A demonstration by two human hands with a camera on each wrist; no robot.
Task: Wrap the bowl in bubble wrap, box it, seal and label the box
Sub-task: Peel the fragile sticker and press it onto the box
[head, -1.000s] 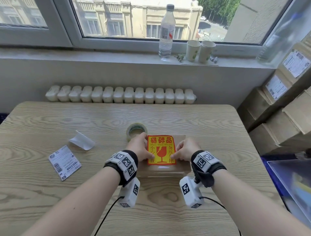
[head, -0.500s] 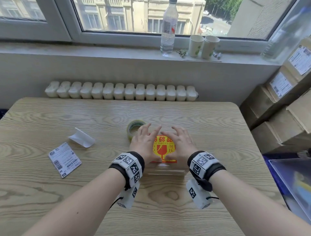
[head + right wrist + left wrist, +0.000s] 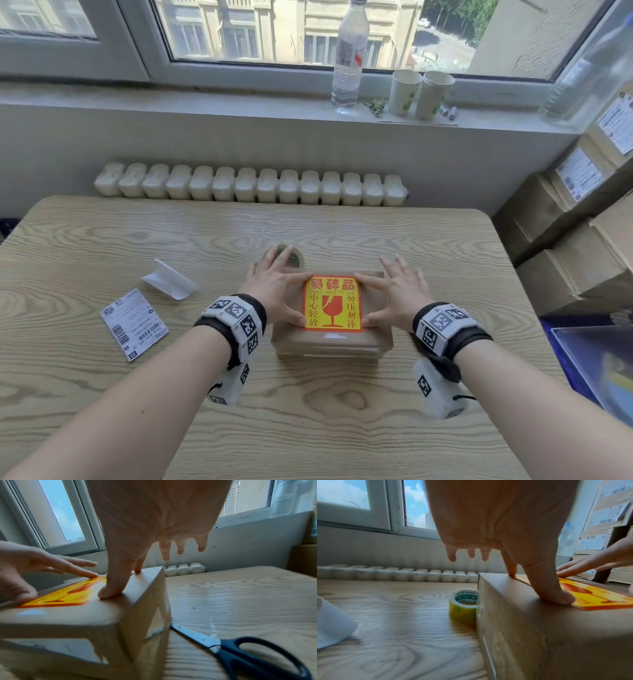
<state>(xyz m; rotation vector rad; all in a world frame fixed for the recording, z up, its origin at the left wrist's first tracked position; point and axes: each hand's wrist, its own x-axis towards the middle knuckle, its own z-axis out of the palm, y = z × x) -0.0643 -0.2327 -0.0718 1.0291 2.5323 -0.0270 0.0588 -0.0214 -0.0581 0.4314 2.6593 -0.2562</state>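
A closed brown cardboard box (image 3: pixel 332 344) sits mid-table with a yellow and red fragile label (image 3: pixel 332 303) stuck on its top. My left hand (image 3: pixel 277 291) lies spread on the label's left side, thumb and index finger pressing its edge. My right hand (image 3: pixel 394 294) mirrors it on the right side. The left wrist view shows the left thumb (image 3: pixel 556 595) pressed flat beside the label (image 3: pixel 599 599). In the right wrist view the right thumb (image 3: pixel 111 589) presses at the label's (image 3: pixel 68 596) edge. The bowl is out of sight.
A tape roll (image 3: pixel 287 255) stands just behind the box's left corner, partly hidden by my fingers. Blue-handled scissors (image 3: pixel 240 654) lie against the box's right side. A white shipping label (image 3: pixel 133 323) and a curled backing sheet (image 3: pixel 169 284) lie to the left. Stacked cartons (image 3: pixel 582 240) stand to the right.
My hands first held the label's near edge, then lay together over its middle. Now they have slid apart to its left and right edges, fingers spread.
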